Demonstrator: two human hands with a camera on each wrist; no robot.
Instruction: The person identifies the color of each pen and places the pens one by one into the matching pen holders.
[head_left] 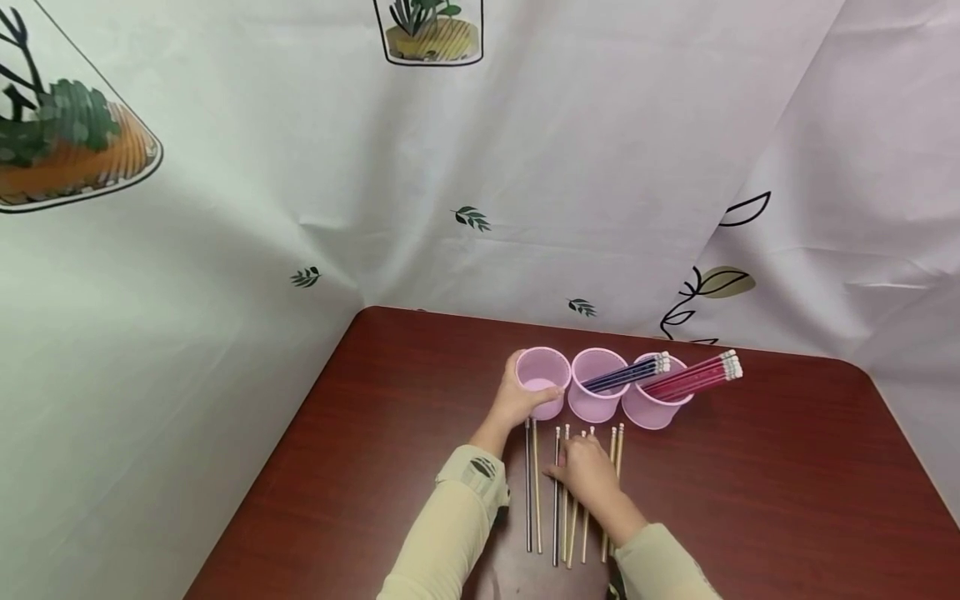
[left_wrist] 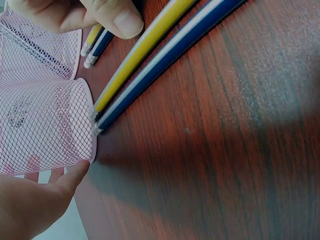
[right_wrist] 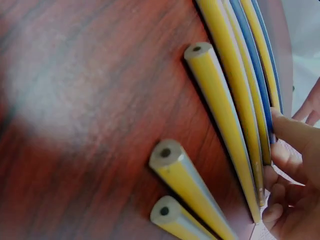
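Note:
My left hand (head_left: 517,400) grips the leftmost of three pink mesh pencil cups, a cup (head_left: 542,408) with nothing seen inside. In the left wrist view its thumb lies along the cup's (left_wrist: 50,125) rim. My right hand (head_left: 588,475) is low over a row of loose pencils, near their eraser ends. In the right wrist view thumb and forefinger pinch a blue pencil (right_wrist: 256,65); other fingers curl beside the ends of yellow pencils (right_wrist: 220,95). These pencils lie flat on the table. Left of that hand lie one yellow pencil (left_wrist: 150,42) and one blue pencil (left_wrist: 160,75).
The middle cup (head_left: 596,408) holds dark blue pencils (head_left: 630,372), and the right cup (head_left: 651,414) holds dark pink pencils (head_left: 693,377), all leaning right. The brown wooden table (head_left: 795,475) ends at a patterned cloth backdrop (head_left: 600,167).

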